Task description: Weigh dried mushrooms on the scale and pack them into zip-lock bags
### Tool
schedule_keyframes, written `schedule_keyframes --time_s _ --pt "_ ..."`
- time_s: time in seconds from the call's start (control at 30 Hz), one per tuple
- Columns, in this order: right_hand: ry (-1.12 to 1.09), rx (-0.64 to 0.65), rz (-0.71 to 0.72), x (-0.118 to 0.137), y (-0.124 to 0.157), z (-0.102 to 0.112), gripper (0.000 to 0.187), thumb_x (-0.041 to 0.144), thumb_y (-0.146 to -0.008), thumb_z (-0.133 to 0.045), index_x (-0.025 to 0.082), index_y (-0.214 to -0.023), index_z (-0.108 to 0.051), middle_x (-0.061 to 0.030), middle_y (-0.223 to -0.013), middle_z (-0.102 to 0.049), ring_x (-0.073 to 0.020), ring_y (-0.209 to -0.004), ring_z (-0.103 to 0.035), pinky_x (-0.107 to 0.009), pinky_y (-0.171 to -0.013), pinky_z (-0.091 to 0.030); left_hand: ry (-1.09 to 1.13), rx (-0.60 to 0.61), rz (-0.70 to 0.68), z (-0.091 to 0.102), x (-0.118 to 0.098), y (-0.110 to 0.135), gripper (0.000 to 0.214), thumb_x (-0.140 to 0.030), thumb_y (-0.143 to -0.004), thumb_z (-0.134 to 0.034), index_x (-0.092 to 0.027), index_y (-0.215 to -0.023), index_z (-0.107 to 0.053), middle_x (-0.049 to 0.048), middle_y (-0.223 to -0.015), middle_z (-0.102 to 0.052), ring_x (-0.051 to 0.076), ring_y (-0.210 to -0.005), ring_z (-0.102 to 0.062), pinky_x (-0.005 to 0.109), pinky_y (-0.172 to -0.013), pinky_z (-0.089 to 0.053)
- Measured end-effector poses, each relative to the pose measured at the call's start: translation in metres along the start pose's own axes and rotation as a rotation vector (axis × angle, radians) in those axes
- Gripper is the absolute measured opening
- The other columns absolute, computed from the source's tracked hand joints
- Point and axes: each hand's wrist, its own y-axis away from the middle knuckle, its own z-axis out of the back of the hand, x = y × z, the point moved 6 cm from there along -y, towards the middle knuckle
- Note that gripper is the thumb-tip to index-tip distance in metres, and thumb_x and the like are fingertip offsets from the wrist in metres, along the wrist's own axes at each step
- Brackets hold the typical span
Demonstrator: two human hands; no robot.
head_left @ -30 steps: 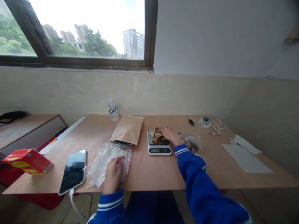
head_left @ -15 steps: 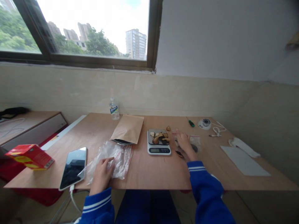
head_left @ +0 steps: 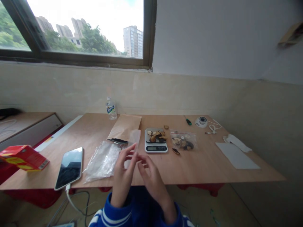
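Observation:
A clear plastic zip bag is raised in front of me, pinched by my left hand. My right hand meets it at the lower right, its fingertips closed at the bag's edge. Beyond them stands a white kitchen scale with dried mushroom slices on its plate. To its right lies a filled zip bag of dried mushrooms, flat on the table. One loose dark slice is beside that bag, and another loose slice is behind the scale. A pile of empty plastic bags lies left of my hands.
A brown paper pouch lies behind the plastic bags, near a water bottle. At the left are a tablet with a cable and a red box. A screwdriver, a dome camera and white paper are at the right.
My right hand has left the filled mushroom bag and come to the middle beside my left. A single clear bag has been lifted from the pile. The view has shifted slightly right.

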Motion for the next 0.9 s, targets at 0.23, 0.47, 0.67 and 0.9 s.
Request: schedule_keyframes --time_s 0.23,0.47,0.67,0.9 --pt "-0.022 -0.085 0.015 -0.004 0.003 -0.008 0.034 0.037 -0.094 -0.042 0.02 -0.12 -0.056 -0.0092 -0.116 -0.064 -0.0228 -0.109 -0.059 -0.035 -0.092 -0.047 0.324 0.212 0.121 -0.025 0.005 0.003 0.059 -0.056 -0.09 -0.028 -0.019 -0.129 -0.053 0.0124 -0.128 -0.058 0.024 -0.11 -0.059 0.042 -0.094 -0.048" --pt "-0.01 -0.221 0.025 -0.007 0.005 0.023 0.036 0.041 -0.092 -0.044 0.022 -0.122 -0.05 -0.0084 -0.116 -0.064 -0.0208 -0.106 -0.061 -0.032 -0.088 -0.049 0.071 0.478 -0.134 -0.025 -0.003 -0.003 0.036 -0.037 -0.084 -0.056 -0.026 -0.118 -0.061 0.0096 -0.13 -0.056 0.026 -0.122 -0.049 0.042 -0.095 -0.046" --pt "0.005 -0.208 -0.012 -0.009 0.005 0.028 0.032 0.046 -0.091 -0.042 0.02 -0.094 -0.061 -0.0046 -0.09 -0.069 -0.0187 -0.087 -0.064 -0.029 -0.079 -0.049 0.002 0.397 -0.154 -0.029 0.01 -0.003 0.041 -0.035 -0.077 -0.066 -0.026 -0.116 -0.061 0.0075 -0.106 -0.065 0.019 -0.089 -0.061 0.035 -0.079 -0.052" --pt "0.051 -0.255 -0.099 -0.017 0.002 0.036 0.029 0.046 -0.075 -0.066 0.017 -0.07 -0.066 -0.0043 -0.078 -0.069 -0.0214 -0.083 -0.062 -0.033 -0.081 -0.043 0.007 0.347 -0.132 -0.027 0.019 -0.004 0.037 -0.035 -0.076 -0.066 -0.025 -0.111 -0.067 0.0029 -0.081 -0.062 0.015 -0.072 -0.058 0.029 -0.07 -0.051"
